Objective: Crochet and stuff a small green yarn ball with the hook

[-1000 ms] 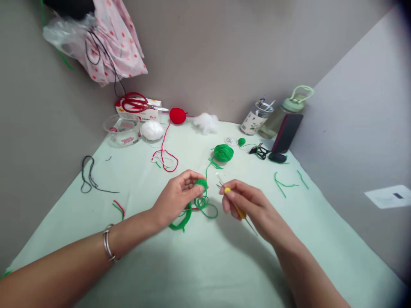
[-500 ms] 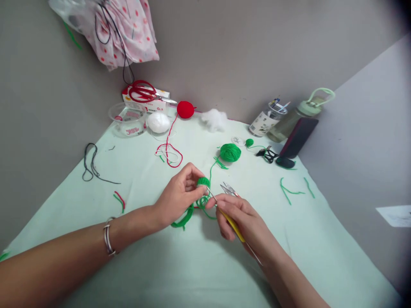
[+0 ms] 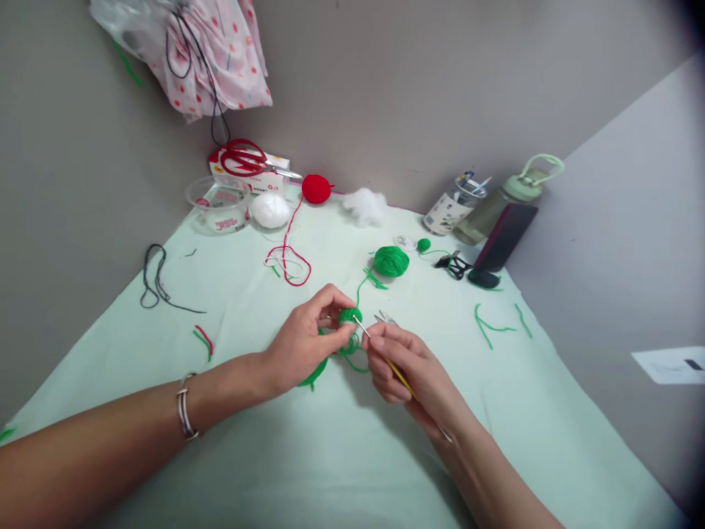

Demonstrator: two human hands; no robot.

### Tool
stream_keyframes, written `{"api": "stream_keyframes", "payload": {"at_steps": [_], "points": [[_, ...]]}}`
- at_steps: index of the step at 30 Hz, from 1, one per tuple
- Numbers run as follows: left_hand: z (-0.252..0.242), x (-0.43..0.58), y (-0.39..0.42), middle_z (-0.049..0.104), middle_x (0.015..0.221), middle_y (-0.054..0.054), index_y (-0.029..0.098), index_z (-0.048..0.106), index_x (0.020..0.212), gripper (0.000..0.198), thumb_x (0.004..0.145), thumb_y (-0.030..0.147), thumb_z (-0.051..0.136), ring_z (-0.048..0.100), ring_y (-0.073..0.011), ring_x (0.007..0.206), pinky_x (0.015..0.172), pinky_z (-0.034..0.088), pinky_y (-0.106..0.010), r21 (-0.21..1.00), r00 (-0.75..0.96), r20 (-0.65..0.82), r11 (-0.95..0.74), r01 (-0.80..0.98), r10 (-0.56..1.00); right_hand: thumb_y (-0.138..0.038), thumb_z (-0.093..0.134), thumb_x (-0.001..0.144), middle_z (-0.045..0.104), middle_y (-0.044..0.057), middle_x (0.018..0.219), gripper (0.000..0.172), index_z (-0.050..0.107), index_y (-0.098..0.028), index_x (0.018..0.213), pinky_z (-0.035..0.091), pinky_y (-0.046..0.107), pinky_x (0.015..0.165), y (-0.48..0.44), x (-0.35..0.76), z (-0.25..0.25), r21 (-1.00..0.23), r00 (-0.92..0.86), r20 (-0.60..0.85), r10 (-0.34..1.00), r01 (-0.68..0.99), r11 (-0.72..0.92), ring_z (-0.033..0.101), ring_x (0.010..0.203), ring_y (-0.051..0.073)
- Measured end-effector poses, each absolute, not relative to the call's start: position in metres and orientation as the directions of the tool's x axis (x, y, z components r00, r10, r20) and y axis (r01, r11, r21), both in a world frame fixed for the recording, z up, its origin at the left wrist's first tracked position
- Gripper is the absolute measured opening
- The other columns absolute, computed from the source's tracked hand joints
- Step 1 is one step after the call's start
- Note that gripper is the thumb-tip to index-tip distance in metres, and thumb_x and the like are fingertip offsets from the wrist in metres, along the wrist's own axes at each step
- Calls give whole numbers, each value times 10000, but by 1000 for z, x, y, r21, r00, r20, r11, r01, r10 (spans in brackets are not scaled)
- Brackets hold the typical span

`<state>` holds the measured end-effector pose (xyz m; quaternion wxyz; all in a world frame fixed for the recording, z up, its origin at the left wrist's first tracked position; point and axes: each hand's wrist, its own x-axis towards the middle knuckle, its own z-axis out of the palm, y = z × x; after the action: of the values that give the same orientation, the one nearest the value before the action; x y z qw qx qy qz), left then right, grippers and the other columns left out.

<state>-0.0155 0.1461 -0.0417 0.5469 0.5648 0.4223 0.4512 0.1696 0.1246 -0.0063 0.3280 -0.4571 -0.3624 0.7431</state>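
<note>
Between the thumb and fingers of my left hand [image 3: 302,342] is a small green crochet piece [image 3: 349,316]. My right hand [image 3: 405,360] is closed round a crochet hook [image 3: 397,376] with a yellow handle, its metal tip touching the piece. Loose green yarn [image 3: 352,358] loops below the piece, and a strand runs back to a green yarn ball [image 3: 391,261]. Partly behind my left hand lies a green ring-shaped piece [image 3: 313,373]. Small metal snips [image 3: 385,318] show just beyond my right hand, partly covered.
At the back left are a clear plastic tub [image 3: 217,209], red-handled scissors [image 3: 242,157] on a box, a white yarn ball [image 3: 269,210] and a red yarn ball [image 3: 316,189]. White stuffing [image 3: 366,206] lies mid-back. A pen cup [image 3: 452,208], bottle [image 3: 521,187] and phone [image 3: 505,236] stand right.
The hook's tip has moved up onto the green crochet piece, and my right fingers have curled in closer round the hook. The view has shifted slightly.
</note>
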Motion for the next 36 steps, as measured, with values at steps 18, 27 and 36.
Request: {"api": "stream_keyframes", "payload": {"at_steps": [18, 27, 36], "points": [[-42, -16, 145, 653, 932, -9, 224, 615, 1029, 160, 919, 282, 715, 648, -161, 840, 683, 556, -266, 1000, 239, 0, 3, -10, 971, -439, 675, 941, 579, -59, 472, 283, 653, -175, 841, 222, 170, 371, 125, 172, -3, -834, -434, -462, 773, -83, -545, 280, 334, 35], [-50, -15, 144, 651, 976, -20, 221, 651, 1082, 214, 940, 352, 743, 629, -159, 846, 718, 558, -278, 999, 239, 37, -27, -45, 970, -327, 765, 895, 450, -111, 475, 219, 669, -154, 803, 189, 137, 309, 129, 176, -11, -732, -481, -445, 756, -292, -616, 127, 337, -4], [-48, -16, 144, 653, 945, -8, 223, 653, 1093, 258, 920, 365, 781, 636, -149, 824, 725, 555, -271, 997, 236, 14, 4, -76, 972, -321, 791, 901, 435, -120, 492, 226, 670, -146, 823, 168, 132, 312, 130, 179, -11, -703, -526, -435, 731, -309, -641, 112, 339, -14]]}}
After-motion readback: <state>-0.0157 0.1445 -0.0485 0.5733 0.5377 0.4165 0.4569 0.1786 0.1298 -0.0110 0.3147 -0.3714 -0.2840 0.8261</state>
